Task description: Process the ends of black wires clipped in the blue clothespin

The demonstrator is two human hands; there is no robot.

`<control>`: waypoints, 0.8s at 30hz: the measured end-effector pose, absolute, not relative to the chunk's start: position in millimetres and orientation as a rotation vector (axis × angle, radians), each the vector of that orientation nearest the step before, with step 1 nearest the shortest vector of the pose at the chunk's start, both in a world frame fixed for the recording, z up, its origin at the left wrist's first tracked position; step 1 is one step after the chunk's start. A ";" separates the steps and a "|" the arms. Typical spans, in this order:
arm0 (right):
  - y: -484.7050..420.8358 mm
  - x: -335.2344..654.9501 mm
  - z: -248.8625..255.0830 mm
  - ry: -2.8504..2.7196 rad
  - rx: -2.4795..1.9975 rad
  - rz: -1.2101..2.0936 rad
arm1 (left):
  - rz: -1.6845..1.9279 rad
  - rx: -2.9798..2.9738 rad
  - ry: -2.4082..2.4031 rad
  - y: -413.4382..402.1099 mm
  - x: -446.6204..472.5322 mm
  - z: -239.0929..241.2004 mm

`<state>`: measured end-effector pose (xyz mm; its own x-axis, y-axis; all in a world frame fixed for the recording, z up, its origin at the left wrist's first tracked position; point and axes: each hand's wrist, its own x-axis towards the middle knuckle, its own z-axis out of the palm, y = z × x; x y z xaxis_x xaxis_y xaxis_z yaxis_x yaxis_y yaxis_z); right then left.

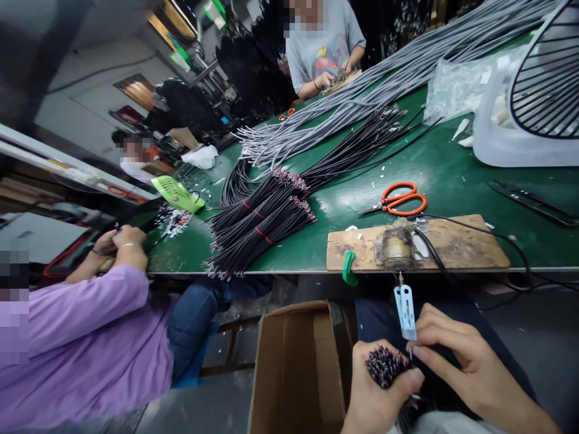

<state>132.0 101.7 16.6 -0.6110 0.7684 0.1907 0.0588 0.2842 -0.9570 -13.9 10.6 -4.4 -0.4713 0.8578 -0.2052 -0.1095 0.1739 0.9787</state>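
My left hand [377,395] is closed round a bundle of thin black wires [387,365] whose stripped ends point up. My right hand [456,355] sits just right of the bundle, fingers pinched together at the wire tips. Both hands are below the table edge, over my lap. A light blue clip-like tool [405,310] hangs just above the bundle from a wooden board [456,244] clamped at the green table's front edge [289,268].
Bundles of black wires [260,223] and long grey cables [362,90] lie across the green table. Orange scissors [400,200] lie behind the board. An open cardboard box [296,367] stands left of my hands. A person in purple [85,337] works at left; another person works at the far end.
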 end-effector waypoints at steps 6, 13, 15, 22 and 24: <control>98.6 130.6 12.6 -1.849 -0.732 1.273 | 1.383 0.590 1.456 12.9 -10.7 -6.3; 98.9 130.9 11.1 -1.826 -0.723 1.292 | 1.535 0.777 1.337 16.9 -16.0 -7.5; 101.4 130.4 10.6 -1.833 -0.698 1.309 | 1.563 0.837 1.353 17.4 -17.2 -7.7; 99.4 129.2 9.6 -1.839 -0.689 1.382 | 1.454 0.727 1.431 19.9 -17.1 0.5; 96.7 128.0 8.4 -1.746 -0.748 1.574 | 1.392 0.719 1.404 23.6 -18.3 1.8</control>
